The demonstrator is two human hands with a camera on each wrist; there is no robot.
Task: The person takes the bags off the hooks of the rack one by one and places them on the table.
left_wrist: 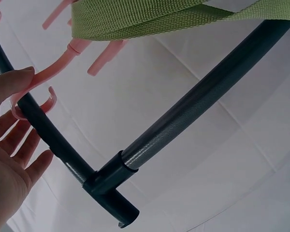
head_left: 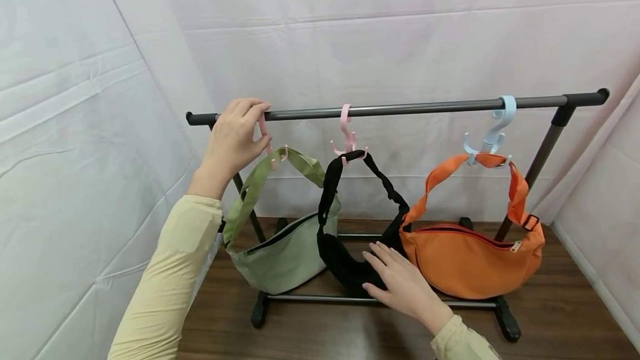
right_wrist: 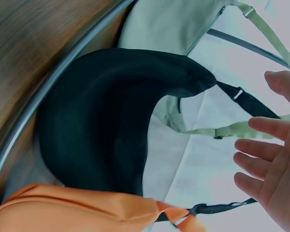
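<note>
**Left hand at pink hook on rail; right hand by black bag**

A small garment rack [head_left: 400, 109] is seen standing on a wooden surface [head_left: 560, 315], backed by white cloth [head_left: 350, 26]. Three crescent bags are hung from the top rail on plastic hooks.

Left hand [head_left: 235, 140]: raised to the rail's left end, near the surface's left edge. The fingers are curled over the rail and about the pink hook [head_left: 263, 129] that carries the green bag [head_left: 280, 257]. In the left wrist view the thumb tip is seen touching the hook's curve where it sits on the rail, while the other fingers lie loosely spread behind the rail. A firm grip is not shown; whether the hook is pinched cannot be told for certain. The green strap is looped over the hook's prongs.

Right hand [head_left: 400, 282]: held low, fingers straight and slightly spread, nothing grasped. The fingertips are laid at or just beside the lower body of the black bag [head_left: 345, 263]; actual contact cannot be confirmed from the right wrist view, where the palm is seen apart from the fabric.

The black bag is hung at the middle of the rail from a second pink hook [head_left: 347, 138], between the green bag and the orange bag [head_left: 470, 260]. The orange bag is suspended from a light blue hook [head_left: 492, 132] toward the surface's right edge.
</note>
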